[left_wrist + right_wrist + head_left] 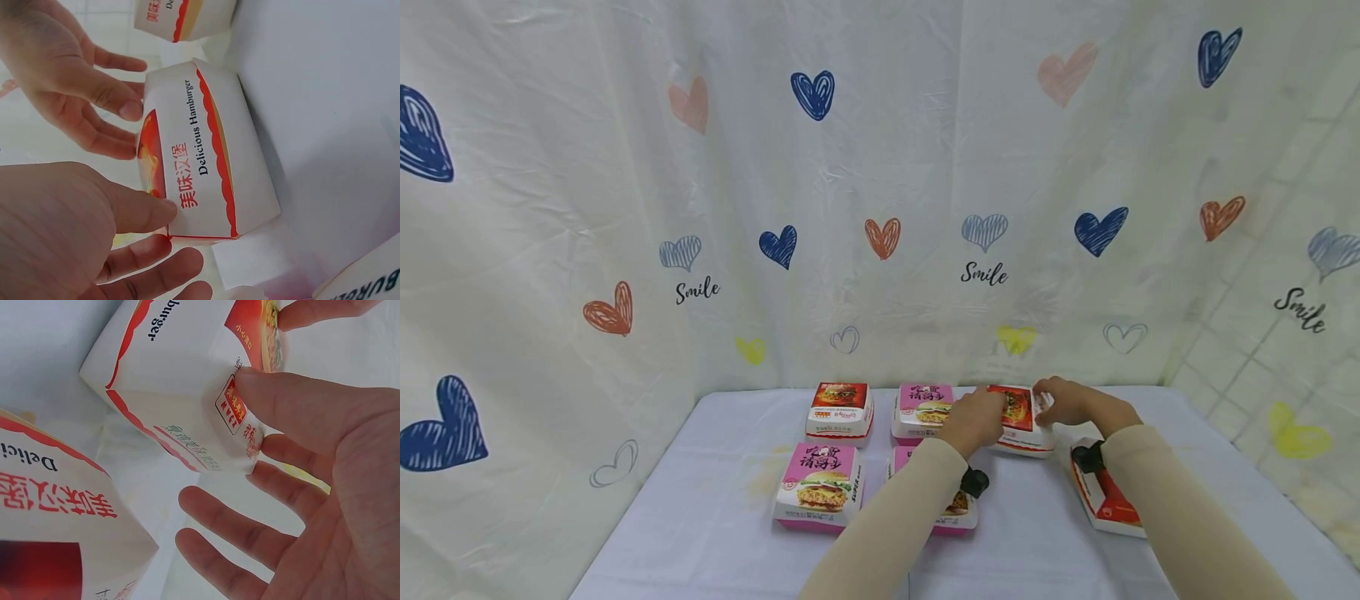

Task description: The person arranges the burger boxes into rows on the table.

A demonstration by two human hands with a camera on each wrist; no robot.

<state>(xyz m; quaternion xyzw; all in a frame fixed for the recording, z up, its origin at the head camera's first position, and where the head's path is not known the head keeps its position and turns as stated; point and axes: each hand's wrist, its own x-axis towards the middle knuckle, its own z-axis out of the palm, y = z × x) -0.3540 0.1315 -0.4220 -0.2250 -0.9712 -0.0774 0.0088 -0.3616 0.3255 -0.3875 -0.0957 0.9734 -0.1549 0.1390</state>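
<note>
A white and red hamburger box (1015,410) rests on the table at the back, right of centre, between both hands. My left hand (976,417) holds its left end; in the left wrist view the thumb (147,209) lies on the edge of the printed side. At the opposite end, my right hand (1067,402) holds a corner, with the thumb (275,394) on the box and two fingers behind it. The other right fingertips (200,500) spread apart from the cardboard. Another red hamburger box (1112,492) lies under the right forearm, partly hidden.
A red hamburger box (841,412) stands at the back left. Beside it is a pink burger box (919,410). Another pink box (822,485) sits in front, and a further pink box (955,523) is partly covered by the left forearm. A heart-printed curtain (880,167) hangs behind the table.
</note>
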